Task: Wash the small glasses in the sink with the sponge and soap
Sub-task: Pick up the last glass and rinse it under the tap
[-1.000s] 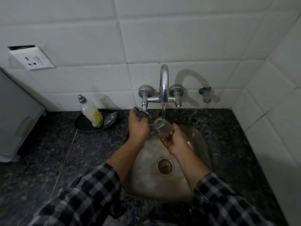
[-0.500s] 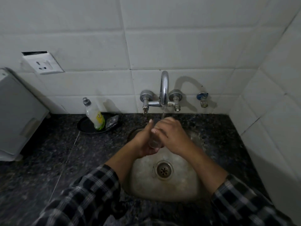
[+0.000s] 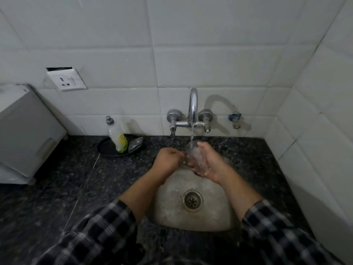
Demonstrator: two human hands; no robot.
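So the person's right hand has its fingers wrapped round a small glass, holding it tilted over the back of the sink, right under the water stream from the tap. The left hand is curled up tight against the glass's side, but honestly it's impossible to tell whether it's gripping it or just touching. Over on the dark counter to the left, the soap bottle stands in a black dish next to a grey scrub pad.
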